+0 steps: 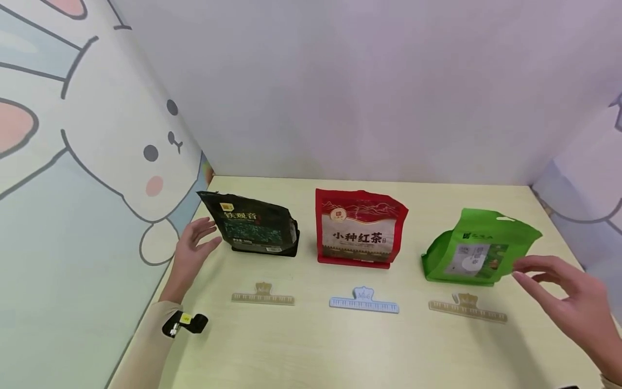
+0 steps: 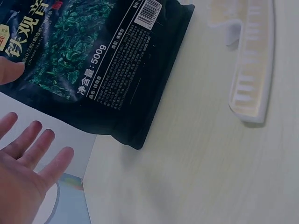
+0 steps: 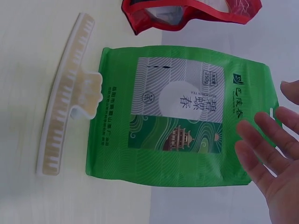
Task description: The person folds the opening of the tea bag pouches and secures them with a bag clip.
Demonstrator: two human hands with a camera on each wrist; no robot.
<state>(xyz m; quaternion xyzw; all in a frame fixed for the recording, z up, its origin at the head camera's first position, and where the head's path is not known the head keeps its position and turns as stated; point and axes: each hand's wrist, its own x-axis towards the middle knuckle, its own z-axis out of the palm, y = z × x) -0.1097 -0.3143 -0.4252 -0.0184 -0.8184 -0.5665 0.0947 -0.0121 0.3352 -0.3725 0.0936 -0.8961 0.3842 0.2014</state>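
A black tea bag [image 1: 255, 227] stands at the left of the table, leaning back to the left. My left hand [image 1: 193, 251] is beside its left edge with fingers spread; the left wrist view shows the thumb [image 2: 10, 71] overlapping the bag's front, and whether it touches I cannot tell. On the right stands a green tea bag [image 1: 478, 251], upright on its base. Close to its right edge is my right hand [image 1: 568, 294], fingers loosely extended and holding nothing. Between them stands a red tea bag [image 1: 359, 229], apart from both hands.
In front of the bags lie three piano-keyboard clips: a tan one [image 1: 263, 297] at left, a pale blue one [image 1: 364, 302] in the middle, another tan one [image 1: 467, 310] at right. A white wall [image 1: 364, 97] rises behind the table, and a rabbit-printed panel [image 1: 112, 162] borders the left.
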